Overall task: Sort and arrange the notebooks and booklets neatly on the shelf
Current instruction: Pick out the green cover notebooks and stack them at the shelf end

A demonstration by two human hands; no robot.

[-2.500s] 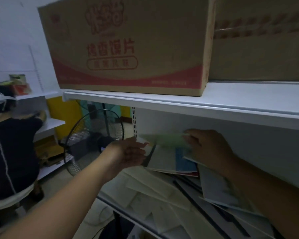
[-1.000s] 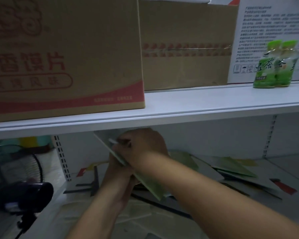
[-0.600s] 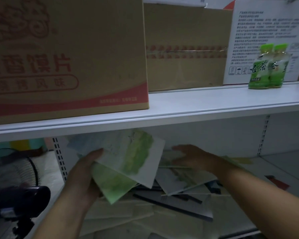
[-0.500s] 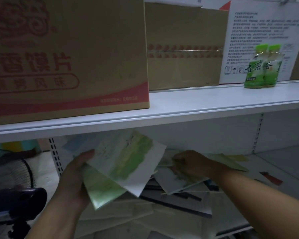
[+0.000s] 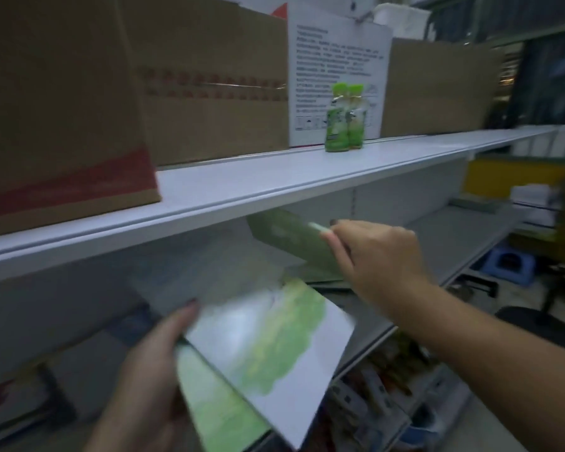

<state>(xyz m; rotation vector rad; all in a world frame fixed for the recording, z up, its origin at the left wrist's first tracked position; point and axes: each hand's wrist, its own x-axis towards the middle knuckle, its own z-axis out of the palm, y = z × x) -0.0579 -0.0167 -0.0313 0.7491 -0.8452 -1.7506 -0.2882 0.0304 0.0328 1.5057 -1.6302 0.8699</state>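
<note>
My left hand grips a small stack of thin white-and-green notebooks, held tilted in front of the lower shelf. My right hand pinches the edge of another green notebook, lifted just under the upper shelf board. More booklets lie flat on the lower shelf at the left, dim and blurred. The whole frame is smeared by motion.
On the upper shelf stand large cardboard boxes, a white printed sheet and two green bottles. Packaged goods fill the shelf below. A blue stool and a black round base are on the floor at right.
My right hand has picked a green notebook off the pile and raised it. The view has swung to the right. My left hand keeps its stack.
</note>
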